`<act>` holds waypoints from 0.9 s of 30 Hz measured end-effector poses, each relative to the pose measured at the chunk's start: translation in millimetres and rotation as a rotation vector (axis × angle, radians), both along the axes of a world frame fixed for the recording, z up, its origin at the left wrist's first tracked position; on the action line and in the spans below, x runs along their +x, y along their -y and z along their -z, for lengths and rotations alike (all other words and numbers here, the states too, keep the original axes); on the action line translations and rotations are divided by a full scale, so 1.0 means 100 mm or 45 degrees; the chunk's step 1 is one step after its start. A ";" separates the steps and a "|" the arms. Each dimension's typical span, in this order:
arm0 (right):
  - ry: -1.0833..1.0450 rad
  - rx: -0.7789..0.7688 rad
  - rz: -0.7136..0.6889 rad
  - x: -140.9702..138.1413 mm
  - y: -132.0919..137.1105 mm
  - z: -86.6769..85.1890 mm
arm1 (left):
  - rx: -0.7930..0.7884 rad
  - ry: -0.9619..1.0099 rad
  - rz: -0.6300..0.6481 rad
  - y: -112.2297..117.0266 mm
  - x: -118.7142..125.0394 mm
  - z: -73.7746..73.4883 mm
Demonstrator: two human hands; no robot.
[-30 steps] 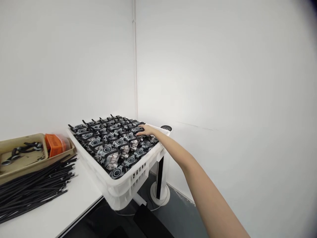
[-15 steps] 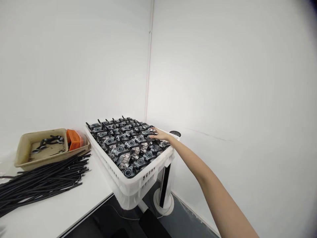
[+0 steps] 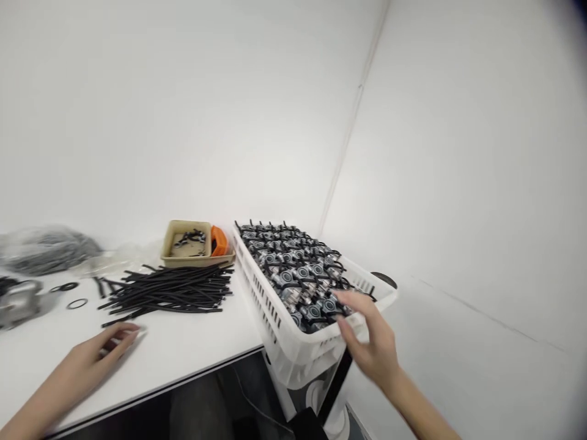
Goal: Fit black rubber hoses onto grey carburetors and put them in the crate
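My left hand (image 3: 98, 357) hovers over or rests on the white table, just in front of a pile of black rubber tubes (image 3: 174, 290). Its fingers are curled and the fingertips come together; a small pale blur shows there, too unclear to name. At the near right corner of the white plastic crate (image 3: 266, 293) is my right hand (image 3: 371, 339), thumb and fingers apart and slightly blurred. Metal carburetors (image 3: 293, 260) with black hoses fill the crate in rows. The closest carburetor (image 3: 329, 305) lies just beyond the right fingertips, with no clear grip on it.
Behind the tubes stands a beige tray (image 3: 167, 241) with small dark parts, an orange basket (image 3: 219, 241) beside it. Further left are a plastic bag (image 3: 50, 247), black rings (image 3: 77, 303) and a grey metal part (image 3: 21, 302). White walls meet behind the crate.
The view has swung left, bringing in more of the table and my left hand. My right hand has drawn back from among the carburetors to the crate's near edge.
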State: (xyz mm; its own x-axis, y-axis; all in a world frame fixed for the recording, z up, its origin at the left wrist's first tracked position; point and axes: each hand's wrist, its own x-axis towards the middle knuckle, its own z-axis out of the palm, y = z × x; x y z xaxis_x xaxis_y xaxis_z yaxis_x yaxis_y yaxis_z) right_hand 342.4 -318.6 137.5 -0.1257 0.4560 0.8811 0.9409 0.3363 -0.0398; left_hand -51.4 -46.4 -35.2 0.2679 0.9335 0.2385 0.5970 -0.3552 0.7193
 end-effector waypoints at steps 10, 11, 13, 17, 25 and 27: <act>0.314 -0.333 -0.584 -1.62 -0.99 0.74 | 0.038 0.217 0.099 0.18 0.07 -0.25; 0.198 -0.366 -0.592 -1.71 -1.19 0.82 | 0.046 0.232 0.096 0.18 0.08 -0.26; 0.000 -0.390 -0.582 -1.86 -1.62 0.95 | 0.063 0.254 0.112 0.18 0.08 -0.27; -0.124 -0.419 -0.542 -1.99 -2.40 1.03 | 0.064 0.274 0.112 0.19 0.09 -0.30; -0.159 -0.397 -0.274 -1.84 -3.19 1.25 | 0.079 0.284 0.005 0.19 0.07 -0.32; -0.147 -0.390 -0.271 -1.80 -3.22 1.35 | 0.081 0.298 -0.012 0.17 0.07 -0.32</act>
